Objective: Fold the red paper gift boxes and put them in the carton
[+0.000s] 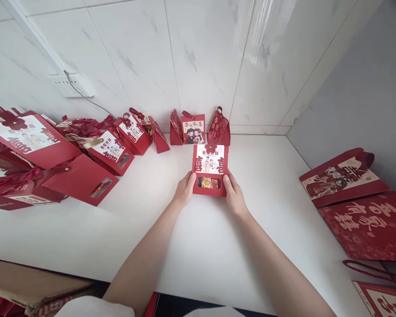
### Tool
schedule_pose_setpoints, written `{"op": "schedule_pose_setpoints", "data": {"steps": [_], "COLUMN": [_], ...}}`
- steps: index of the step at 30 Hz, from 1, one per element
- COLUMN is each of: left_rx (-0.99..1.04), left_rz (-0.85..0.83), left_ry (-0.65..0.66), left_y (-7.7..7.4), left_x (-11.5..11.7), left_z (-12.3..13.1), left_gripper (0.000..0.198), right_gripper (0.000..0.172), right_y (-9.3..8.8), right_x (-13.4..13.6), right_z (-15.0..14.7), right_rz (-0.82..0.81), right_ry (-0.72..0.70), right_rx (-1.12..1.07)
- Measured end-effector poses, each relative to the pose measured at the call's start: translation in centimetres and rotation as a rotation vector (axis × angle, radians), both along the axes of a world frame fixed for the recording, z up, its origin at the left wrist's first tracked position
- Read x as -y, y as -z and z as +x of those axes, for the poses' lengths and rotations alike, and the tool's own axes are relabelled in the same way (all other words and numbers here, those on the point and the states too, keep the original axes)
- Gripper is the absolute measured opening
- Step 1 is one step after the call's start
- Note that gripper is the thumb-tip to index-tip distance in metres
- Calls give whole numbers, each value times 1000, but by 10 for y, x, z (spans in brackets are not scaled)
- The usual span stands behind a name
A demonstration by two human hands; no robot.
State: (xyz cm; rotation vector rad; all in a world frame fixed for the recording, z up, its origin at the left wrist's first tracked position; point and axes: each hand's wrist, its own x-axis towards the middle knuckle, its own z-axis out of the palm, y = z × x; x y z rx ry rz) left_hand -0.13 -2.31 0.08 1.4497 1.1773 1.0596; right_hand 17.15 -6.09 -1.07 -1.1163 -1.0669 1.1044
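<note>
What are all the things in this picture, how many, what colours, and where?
Held box: 1, red with white picture panel, between both hands
Back boxes: 3, red, by the back wall
Left boxes: many, overlapping, too many to count surely; mostly red, left
Right packages: a few, overlapping, exact count unclear; red and cream, right
Table: 1, white, under the boxes
Wall: 1, white with grey marks, back
Panel: 1, grey, right
Socket: 1, white, on wall, left
Cable: 1, grey, at socket
Carton: at least 1, brown, lower left
Cloth: 2 patches, white, bottom edge
Left hand: 1, bare, on box's left edge
Right hand: 1, bare, on box's right edge
</note>
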Motion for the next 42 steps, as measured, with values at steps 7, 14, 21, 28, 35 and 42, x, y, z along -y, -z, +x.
{"op": "schedule_pose_setpoints", "data": {"steps": [7,14,21,28,35,42], "left_rx": [-106,-137,-150,-148,-142,-137], "left_rz": [20,24,16,12,9,12], "left_ry": [10,12,6,9,5,21], "left_y": [-1,-1,-2,-3,-4,-3], "left_x": [-1,-1,-1,0,0,0], "left_z": [-3,-3,-3,-3,-2,-3], "left_gripper": [51,48,47,49,48,47], "right_gripper": [61,60,62,63,59,56], "right_y": [-2,-2,0,2,0,-2], "right_x": [1,1,0,-1,-1,0], "right_z": [0,1,2,2,1,1], "right_rz": [27,19,15,9,-8,-18], "right_ry": [-15,-31,-24,0,-8,-3], "right_rx": [16,60,83,69,30,24]}}
